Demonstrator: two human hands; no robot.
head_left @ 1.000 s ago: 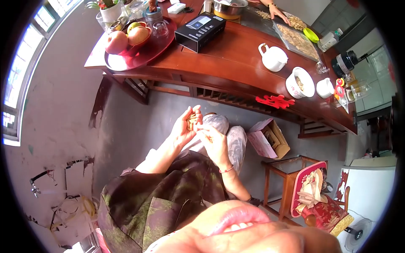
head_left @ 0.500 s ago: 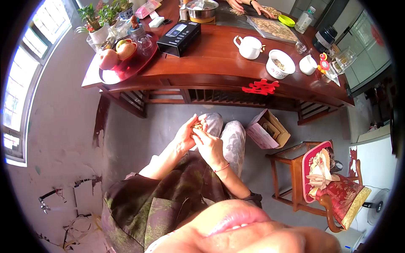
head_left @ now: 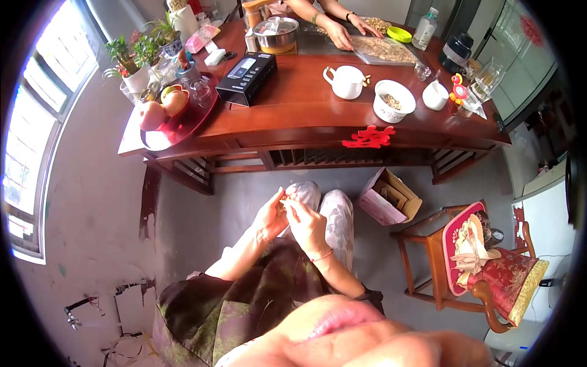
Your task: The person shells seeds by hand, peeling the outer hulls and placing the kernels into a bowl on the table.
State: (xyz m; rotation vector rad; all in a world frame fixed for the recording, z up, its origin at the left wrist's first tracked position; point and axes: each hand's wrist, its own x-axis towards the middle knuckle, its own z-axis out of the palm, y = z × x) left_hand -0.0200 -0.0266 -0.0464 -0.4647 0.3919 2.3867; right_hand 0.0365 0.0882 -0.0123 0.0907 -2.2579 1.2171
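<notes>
In front of my knees, my left hand [head_left: 268, 219] is cupped, its fingers curled around small tan peanuts [head_left: 283, 206]. My right hand [head_left: 307, 227], with a red string at the wrist, meets it from the right. Its thumb and fingertips are pinched together over the peanuts, at what looks like a single one; the fingers partly hide it. Both hands are held above my lap, apart from the table. On the tabletop beyond, a white bowl [head_left: 392, 114] contains similar tan pieces, and a few peanuts [head_left: 366, 80] lie beside a white mug [head_left: 347, 84].
Across the wooden table [head_left: 269, 122], another person's hands [head_left: 340, 37] are at a flat bag of tan pieces [head_left: 382, 51]. A black box [head_left: 247, 79] and fruit tray [head_left: 208, 113] stand left. An open carton [head_left: 388, 199] and cushioned chair [head_left: 452, 257] are on the floor at right.
My view has shifted slightly, so my hands appear lower. My right fingers have moved closer over the left fingertips. The other person's hand has come to the bag's left edge.
</notes>
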